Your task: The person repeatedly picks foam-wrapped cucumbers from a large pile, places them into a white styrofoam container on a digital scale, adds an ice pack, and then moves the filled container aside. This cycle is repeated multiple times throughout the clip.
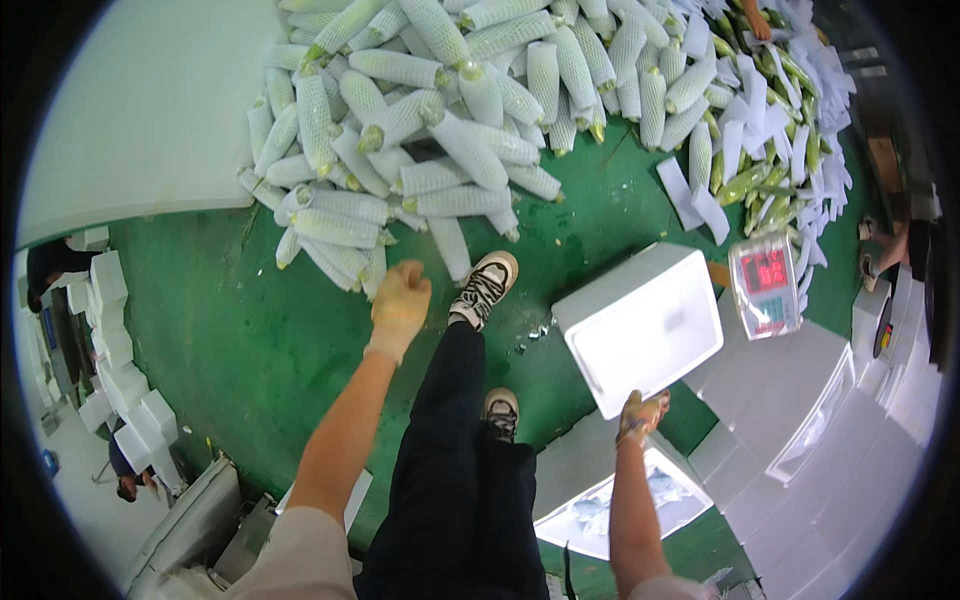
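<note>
My left hand [401,304], in a pale glove, is above the green floor just short of a pile of vegetables in white foam netting [337,225], likely corn cobs. Its fingers look curled and blurred, and the palm side is hidden. My right hand [643,416], in a stained glove, is at the near corner of a white foam box [641,330], gripping its rim. The inside of that box looks bare and bright. Beside it, a digital weighing scale [765,281] shows a lit red display.
Below my right arm sits another foam box [551,529] holding clear plastic bags. More white boxes [780,375] are stacked at right. Unwrapped green cobs [750,187] lie among loose foam sleeves, where another person's hand [759,26] reaches in. Stacked boxes [112,330] and people are at left.
</note>
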Tool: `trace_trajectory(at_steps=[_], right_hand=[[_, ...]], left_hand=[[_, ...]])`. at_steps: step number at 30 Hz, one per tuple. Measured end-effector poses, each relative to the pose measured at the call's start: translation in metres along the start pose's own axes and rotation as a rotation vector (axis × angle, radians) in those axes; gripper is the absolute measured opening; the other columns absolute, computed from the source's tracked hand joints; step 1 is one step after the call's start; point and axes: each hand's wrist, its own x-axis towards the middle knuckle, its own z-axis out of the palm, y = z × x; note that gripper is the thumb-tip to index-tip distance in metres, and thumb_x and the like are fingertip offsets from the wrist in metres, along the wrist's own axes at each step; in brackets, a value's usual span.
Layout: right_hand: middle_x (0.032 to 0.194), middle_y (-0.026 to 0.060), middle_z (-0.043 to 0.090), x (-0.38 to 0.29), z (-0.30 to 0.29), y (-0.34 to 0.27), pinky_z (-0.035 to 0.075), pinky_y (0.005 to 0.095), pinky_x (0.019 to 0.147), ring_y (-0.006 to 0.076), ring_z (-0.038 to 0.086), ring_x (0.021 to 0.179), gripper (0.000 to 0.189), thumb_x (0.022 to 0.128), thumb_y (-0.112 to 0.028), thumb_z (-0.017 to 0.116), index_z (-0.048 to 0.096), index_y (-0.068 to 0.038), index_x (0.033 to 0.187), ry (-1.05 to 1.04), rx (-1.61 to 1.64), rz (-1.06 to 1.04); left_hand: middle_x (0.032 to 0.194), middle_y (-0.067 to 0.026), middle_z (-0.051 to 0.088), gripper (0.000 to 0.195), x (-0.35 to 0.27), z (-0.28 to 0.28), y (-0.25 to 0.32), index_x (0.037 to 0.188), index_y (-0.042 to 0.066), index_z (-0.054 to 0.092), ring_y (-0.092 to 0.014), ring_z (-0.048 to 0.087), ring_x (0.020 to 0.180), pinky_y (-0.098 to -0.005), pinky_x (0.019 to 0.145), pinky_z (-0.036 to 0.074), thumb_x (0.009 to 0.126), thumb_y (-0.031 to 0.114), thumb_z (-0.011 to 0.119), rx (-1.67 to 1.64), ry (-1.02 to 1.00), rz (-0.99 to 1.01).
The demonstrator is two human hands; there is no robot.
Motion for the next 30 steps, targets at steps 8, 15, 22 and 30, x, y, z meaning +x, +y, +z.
trace_trajectory(at_steps=[8, 15, 22, 30], right_hand=[[0.143, 0.0215, 0.040, -0.032, 0.026, -0.398, 0.033, 0.0427, 0.109, 0.0372, 0.040, 0.131, 0.083, 0.075, -0.016, 0.074, 0.030, -0.001, 0.143, -0.417, 0.303, -0.829], [0.126, 0.0200, 0.053, 0.029, 0.116, -0.516, 0.046, 0.0437, 0.093, 0.0376, 0.055, 0.112, 0.074, 0.065, -0.026, 0.080, 0.046, -0.002, 0.127, -0.401, 0.136, -0.833], [0.098, 0.0164, 0.065, 0.013, 0.079, -0.359, 0.055, 0.0418, 0.077, 0.0306, 0.065, 0.083, 0.060, 0.066, -0.015, 0.079, 0.051, 0.004, 0.115, -0.835, 1.177, 0.259], [0.093, 0.0100, 0.062, -0.073, 0.272, -0.344, 0.048, 0.0403, 0.090, 0.0251, 0.060, 0.094, 0.024, 0.081, -0.011, 0.062, 0.059, -0.001, 0.102, -1.330, 2.035, 0.671]], left_hand=[[0.116, -0.0161, 0.060, 0.044, 0.291, -0.025, 0.115, 0.115, 0.002, 0.057, -0.032, 0.060, 0.106, -0.0408, 0.085, 0.051, 0.075, 0.018, 0.069, 0.649, -0.006, 0.008], [0.114, -0.0184, 0.065, 0.057, 0.342, -0.001, 0.104, 0.117, -0.003, 0.055, -0.031, 0.063, 0.108, -0.0369, 0.086, 0.053, 0.068, 0.020, 0.073, 0.752, -0.265, 0.061], [0.110, -0.0211, 0.065, 0.081, 0.281, -0.051, 0.115, 0.127, -0.001, 0.049, -0.036, 0.062, 0.103, -0.0384, 0.090, 0.049, 0.058, 0.030, 0.079, 0.413, -0.511, 0.170], [0.118, -0.0253, 0.060, 0.087, 0.270, 0.114, 0.094, 0.131, -0.003, 0.046, -0.034, 0.059, 0.110, -0.0358, 0.094, 0.046, 0.056, 0.024, 0.082, 0.717, -1.118, 0.232]])
